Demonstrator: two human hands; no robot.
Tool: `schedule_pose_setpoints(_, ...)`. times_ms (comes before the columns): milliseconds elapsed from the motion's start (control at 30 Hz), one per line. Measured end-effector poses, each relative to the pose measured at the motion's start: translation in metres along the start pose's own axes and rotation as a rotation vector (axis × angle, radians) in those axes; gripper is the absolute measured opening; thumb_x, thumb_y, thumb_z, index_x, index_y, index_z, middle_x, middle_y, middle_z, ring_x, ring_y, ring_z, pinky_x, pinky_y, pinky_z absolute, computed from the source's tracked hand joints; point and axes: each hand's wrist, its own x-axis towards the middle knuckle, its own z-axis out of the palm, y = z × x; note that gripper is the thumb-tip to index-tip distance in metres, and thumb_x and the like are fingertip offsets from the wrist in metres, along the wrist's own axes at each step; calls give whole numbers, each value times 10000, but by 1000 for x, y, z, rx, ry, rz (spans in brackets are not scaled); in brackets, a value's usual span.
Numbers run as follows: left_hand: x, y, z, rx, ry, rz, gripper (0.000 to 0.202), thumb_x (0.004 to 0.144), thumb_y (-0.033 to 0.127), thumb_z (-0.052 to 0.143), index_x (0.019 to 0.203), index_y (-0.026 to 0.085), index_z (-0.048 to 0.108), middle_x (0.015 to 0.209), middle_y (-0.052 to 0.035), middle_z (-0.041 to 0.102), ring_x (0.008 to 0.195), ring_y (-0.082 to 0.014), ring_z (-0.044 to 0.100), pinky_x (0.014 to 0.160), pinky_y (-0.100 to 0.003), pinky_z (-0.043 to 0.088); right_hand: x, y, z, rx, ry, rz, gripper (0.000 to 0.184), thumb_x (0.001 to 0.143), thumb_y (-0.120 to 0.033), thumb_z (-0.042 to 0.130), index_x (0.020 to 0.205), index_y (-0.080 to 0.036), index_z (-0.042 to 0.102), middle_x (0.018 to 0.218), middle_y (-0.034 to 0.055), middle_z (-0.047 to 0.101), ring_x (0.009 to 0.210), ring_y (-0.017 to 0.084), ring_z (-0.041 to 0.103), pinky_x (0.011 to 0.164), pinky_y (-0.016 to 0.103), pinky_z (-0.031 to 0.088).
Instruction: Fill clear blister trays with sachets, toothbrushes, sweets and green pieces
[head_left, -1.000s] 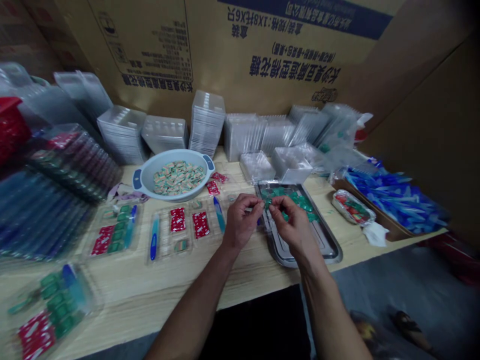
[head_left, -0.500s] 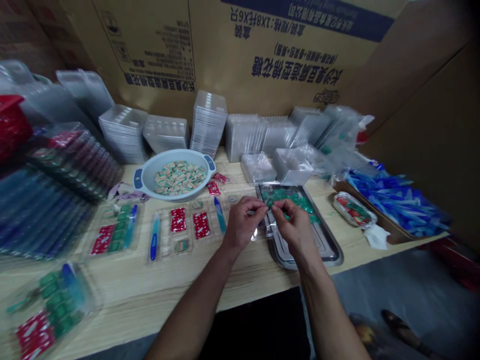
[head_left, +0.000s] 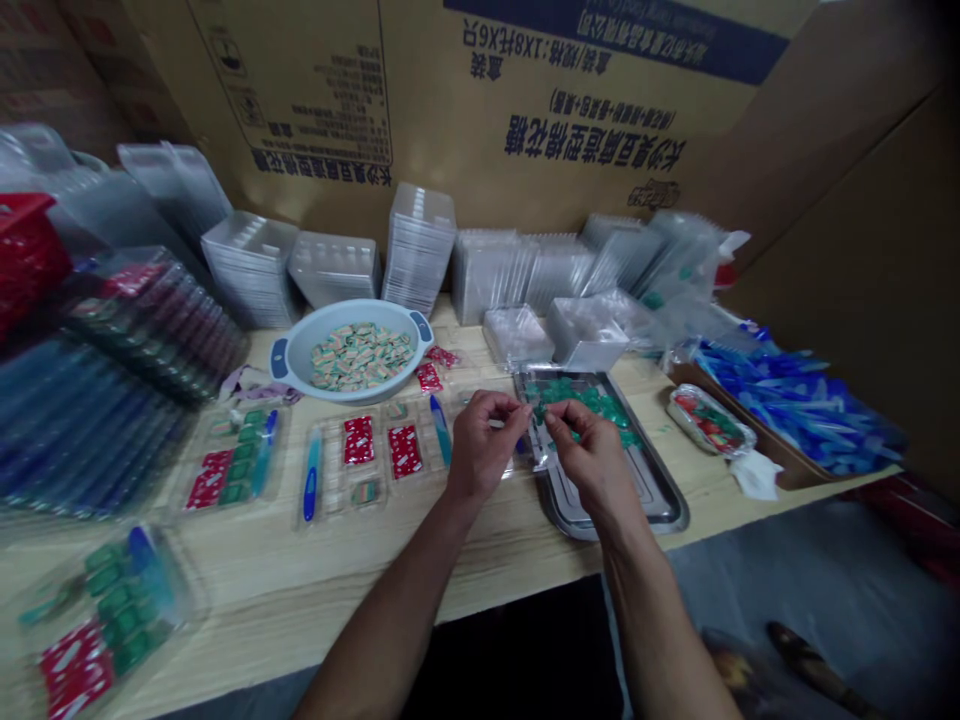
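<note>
Over the left edge of a metal tray (head_left: 652,500), my left hand (head_left: 486,440) and my right hand (head_left: 589,445) meet fingertip to fingertip. Between their pinched fingers is a small green candy piece (head_left: 539,410), partly hidden by the fingers. More green candy pieces (head_left: 600,400) lie in the far half of the tray. Just left of my left hand are clear plastic trays (head_left: 379,500) holding red packets (head_left: 406,450), blue plastic sticks (head_left: 310,480) and small striped pieces (head_left: 364,492).
A blue basin (head_left: 300,382) of striped pieces stands behind the trays. Stacked clear containers (head_left: 420,240) line the cardboard back. On the right are a box of blue sticks (head_left: 795,390) and a foil-like packet (head_left: 711,420). Filled packs (head_left: 112,610) and a tall stack (head_left: 82,420) occupy the left.
The view has shifted very slightly. Both hands remain pinched together over the tray, with only small finger movement around the green piece.
</note>
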Motion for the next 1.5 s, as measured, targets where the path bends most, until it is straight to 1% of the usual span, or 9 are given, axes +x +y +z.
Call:
schedule_pose_setpoints(333, 1, -5, -2, 19, -66, 58, 82, 842, 189, 682, 794, 195, 750, 854, -29, 685, 804, -135, 643, 734, -253, 519, -2, -19, -4, -452, 19, -171, 147, 892, -203, 478, 839, -209, 615, 851, 68, 649, 833, 237, 584, 774, 360, 393)
schedule_pose_setpoints(533, -3, -7, 2, 165, -54, 153, 114, 807, 93, 661, 821, 192, 715, 859, -35, 653, 774, -142, 632, 689, -256, 521, -8, -24, 1, -688, -11, -236, 163, 921, -166, 462, 832, -208, 592, 882, 77, 633, 882, 260, 549, 808, 390, 337)
schedule_pose_setpoints(667, -5, -8, 4, 246, -38, 152, 117, 844, 101, 605, 783, 182, 663, 863, -43, 627, 786, -153, 614, 662, -253, 497, -9, -21, 6, -636, 40, -192, 141, 935, -179, 451, 915, -201, 589, 917, 90, 655, 897, 267, 569, 812, 394, 351)
schedule_pose_setpoints(833, -3, -5, 1, 150, -51, 91, 118, 853, 112, 591, 772, 181, 641, 853, -30, 620, 792, -142, 605, 655, -229, 475, -5, -20, 12, -491, 89, -121, 125, 918, -204, 462, 996, -199, 559, 880, 79, 660, 812, 252, 580, 762, 373, 386)
schedule_pose_setpoints(933, -2, -2, -1, 118, -35, 77, 121, 855, 114, 588, 765, 179, 636, 847, -26, 620, 795, -138, 600, 671, -228, 472, -6, -24, 10, -525, 116, -155, 123, 925, -214, 472, 1008, -197, 561, 936, 101, 657, 892, 274, 576, 800, 392, 381)
schedule_pose_setpoints(1133, -2, -3, -1, 180, -43, 152, 111, 846, 107, 583, 776, 186, 617, 865, -30, 608, 805, -142, 597, 690, -236, 486, -7, -28, 1, -612, -18, -256, 115, 942, -187, 477, 985, -193, 583, 936, 88, 669, 913, 265, 576, 841, 388, 351)
schedule_pose_setpoints(1300, -3, -2, -2, 240, -121, 263, 98, 860, 113, 568, 809, 190, 600, 912, -33, 600, 837, -146, 594, 705, -241, 494, -5, -31, -2, -654, -102, -264, 135, 946, -169, 459, 882, -196, 575, 851, 68, 653, 850, 247, 577, 782, 357, 335)
schedule_pose_setpoints(1400, -3, 0, -4, 241, -162, 279, 86, 873, 130, 557, 831, 192, 599, 939, -43, 596, 852, -151, 594, 660, -228, 482, -3, -37, -3, -692, -129, -283, 161, 922, -136, 447, 860, -199, 582, 854, 76, 662, 850, 249, 580, 773, 354, 332)
schedule_pose_setpoints(1500, -2, 2, -6, 197, -176, 283, 84, 869, 133, 565, 820, 190, 601, 938, -43, 597, 871, -153, 593, 677, -229, 478, 1, -38, -9, -600, -150, -227, 161, 893, -150, 451, 819, -206, 582, 789, 62, 658, 771, 228, 581, 721, 331, 348)
